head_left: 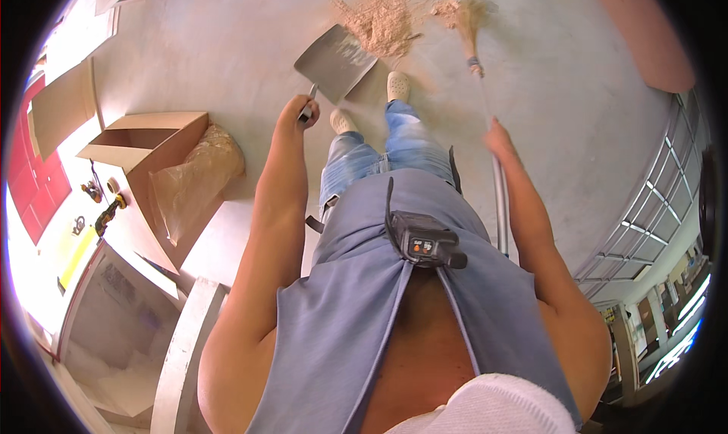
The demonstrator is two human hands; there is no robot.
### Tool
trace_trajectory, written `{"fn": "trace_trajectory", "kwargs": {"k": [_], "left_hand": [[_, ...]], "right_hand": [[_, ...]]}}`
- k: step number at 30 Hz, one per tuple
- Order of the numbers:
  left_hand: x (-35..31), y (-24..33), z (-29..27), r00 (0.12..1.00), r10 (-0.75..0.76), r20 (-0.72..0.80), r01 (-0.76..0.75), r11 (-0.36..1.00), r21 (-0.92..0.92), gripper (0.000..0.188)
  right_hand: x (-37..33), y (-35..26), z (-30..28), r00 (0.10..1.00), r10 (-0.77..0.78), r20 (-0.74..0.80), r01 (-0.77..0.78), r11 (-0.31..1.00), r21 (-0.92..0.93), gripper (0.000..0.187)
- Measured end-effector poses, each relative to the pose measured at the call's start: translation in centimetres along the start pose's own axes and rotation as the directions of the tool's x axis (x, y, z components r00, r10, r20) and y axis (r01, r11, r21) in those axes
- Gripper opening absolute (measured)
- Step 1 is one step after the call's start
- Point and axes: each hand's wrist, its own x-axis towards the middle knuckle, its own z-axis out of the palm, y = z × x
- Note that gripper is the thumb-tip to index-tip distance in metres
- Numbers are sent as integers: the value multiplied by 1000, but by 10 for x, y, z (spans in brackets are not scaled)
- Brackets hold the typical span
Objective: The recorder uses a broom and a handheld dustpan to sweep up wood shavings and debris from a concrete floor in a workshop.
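Note:
My left hand (301, 112) is closed around the handle of a grey dustpan (334, 61). The pan lies on the floor ahead of my feet, its far edge touching or very near a heap of pale wood shavings (377, 23). Some light dust coats the pan's right side. In my right hand (500, 140) is the long metal stick of a broom (475, 24), its straw head on the floor to the right of the heap. A smaller clump of shavings (446, 11) sits against the bristles, which look slightly blurred.
An open cardboard box (159, 149) stands at the left, with a clear plastic bag (206, 168) against its side. Farther left, tools (111, 212) rest on a white surface. A metal grid (644, 206) runs along the right. A brownish-pink panel or surface (644, 32) is at the far right.

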Motion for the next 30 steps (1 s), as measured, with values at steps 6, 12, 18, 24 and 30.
{"fn": "trace_trajectory", "kwargs": {"k": [6,12,18,24,30], "left_hand": [[21,18,20,999,13,34,-16,997,73,18],[23,14,36,999,25,-43,-29,996,-89,14],[-8,11,28,997,6,74,-3,999,-51,15],[-11,17,-40,995,-9,104,15,998,-62,16],[-39,2,-80,985,63,160,-65,998,6,21]], "right_hand": [[-92,-91,28,965,-105,242,122,991,-57,66],[-159,-121,43,902,-230,366,260,965,-33,68],[-217,-128,28,911,-174,374,195,981,-19,70],[-223,-111,-11,962,-236,135,240,971,-16,77],[-98,-124,-63,964,-231,-135,222,972,-77,77]]}}
